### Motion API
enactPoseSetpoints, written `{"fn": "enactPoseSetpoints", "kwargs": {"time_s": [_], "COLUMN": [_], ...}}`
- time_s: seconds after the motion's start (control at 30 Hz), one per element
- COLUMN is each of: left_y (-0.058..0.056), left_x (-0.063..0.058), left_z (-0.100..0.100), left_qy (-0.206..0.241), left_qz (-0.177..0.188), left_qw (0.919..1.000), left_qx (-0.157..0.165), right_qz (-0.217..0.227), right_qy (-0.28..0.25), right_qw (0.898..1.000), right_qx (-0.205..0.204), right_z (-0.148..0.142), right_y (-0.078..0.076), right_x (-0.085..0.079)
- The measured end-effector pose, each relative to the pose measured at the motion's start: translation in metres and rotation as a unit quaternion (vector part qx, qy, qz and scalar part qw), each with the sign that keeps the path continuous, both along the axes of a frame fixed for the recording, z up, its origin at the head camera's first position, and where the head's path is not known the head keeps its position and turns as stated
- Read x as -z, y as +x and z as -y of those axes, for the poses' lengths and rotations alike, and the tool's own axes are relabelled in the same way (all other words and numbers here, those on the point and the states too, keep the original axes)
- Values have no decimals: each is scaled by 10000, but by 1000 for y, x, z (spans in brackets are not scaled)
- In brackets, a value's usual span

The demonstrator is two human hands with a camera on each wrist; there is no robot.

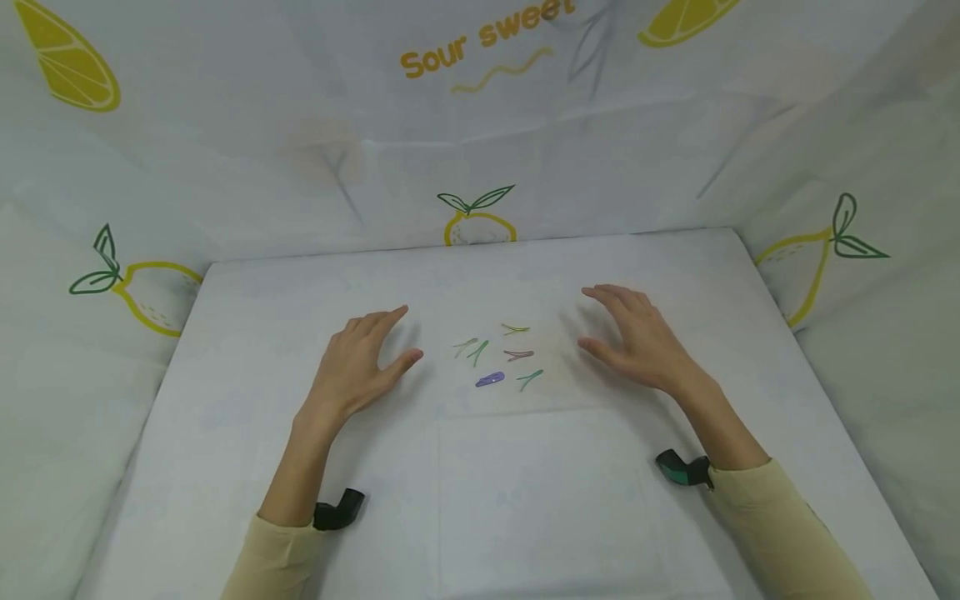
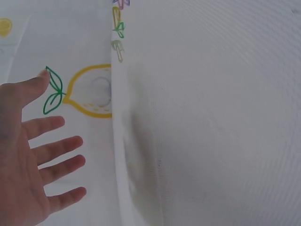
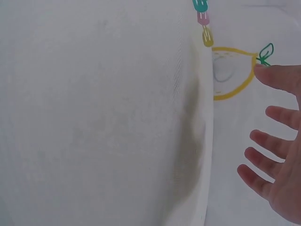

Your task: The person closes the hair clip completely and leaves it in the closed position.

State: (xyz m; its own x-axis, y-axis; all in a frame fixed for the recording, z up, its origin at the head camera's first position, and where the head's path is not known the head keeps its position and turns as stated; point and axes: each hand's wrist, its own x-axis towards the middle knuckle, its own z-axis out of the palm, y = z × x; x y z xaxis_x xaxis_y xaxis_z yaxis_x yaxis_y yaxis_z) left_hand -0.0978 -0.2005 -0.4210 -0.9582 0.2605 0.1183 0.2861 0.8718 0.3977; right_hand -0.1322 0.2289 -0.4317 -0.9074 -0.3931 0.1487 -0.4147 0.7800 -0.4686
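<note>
Several small snap hair clips lie in a loose group on the white table between the hands. In the head view I see a yellow clip [image 1: 516, 329] at the back, a pink clip [image 1: 519, 356], a teal clip [image 1: 530, 377], a purple clip [image 1: 491, 380], a green clip [image 1: 478, 352] and a pale olive clip [image 1: 465, 343]. The purple one looks snapped flat; the others spread into a V. To their left hovers my left hand [image 1: 356, 362], fingers extended, holding nothing. My right hand [image 1: 637, 337] hovers on their right, likewise spread and touching no clip.
A white cloth covers the table [image 1: 540, 500], with a faint pale rectangle beneath the clips. White curtains with lemon prints [image 1: 480, 229] rise behind and at both sides. Dark wrist cameras sit by the left sleeve [image 1: 273, 554] and right sleeve [image 1: 780, 525].
</note>
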Motion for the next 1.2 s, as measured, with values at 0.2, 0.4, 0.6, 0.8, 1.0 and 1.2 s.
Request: {"fn": "enactPoseSetpoints", "kwargs": {"time_s": [0.2,0.4,0.6,0.8,1.0,1.2], "left_y": [1,4,8,10,13,16], "left_x": [-1,0,1,3,4,7], "left_z": [-2,-4,-9,-14,-19,-25], "left_qy": [221,393,573,745,945,1219], "left_qz": [277,575,837,988,1130,1229], "left_qw": [9994,9975,9946,9920,9886,9838], "left_qx": [43,140,206,264,308,459], "right_qz": [330,544,692,851,904,861], "right_qy": [-297,-549,-608,-654,-743,-953], "right_qw": [9990,9966,9950,9933,9917,9887], "right_qx": [-77,-282,-389,-422,-532,-771], "right_z": [4,7,13,19,23,25], "right_y": [3,4,7,10,12,14], "right_x": [-1,1,1,2,4,8]}}
